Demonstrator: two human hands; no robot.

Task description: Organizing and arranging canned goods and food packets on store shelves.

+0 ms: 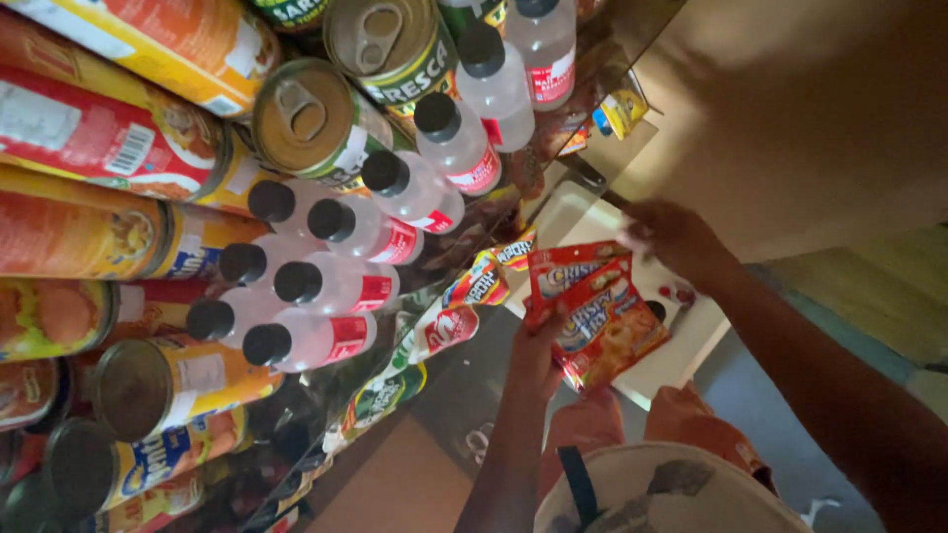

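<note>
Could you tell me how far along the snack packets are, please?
Done: bottles and cans already line the shelves. In hand: the left hand holds red packets. The right hand reaches over the white tray; its grip is unclear. Left: those packets are not yet shelved.

Small shop: shelf packed with tin cans (316, 118), rows of clear black-capped bottles (336, 286), stacked cylindrical tubs (89, 138), snack packets (474, 281) hanging along shelf edge.
</note>
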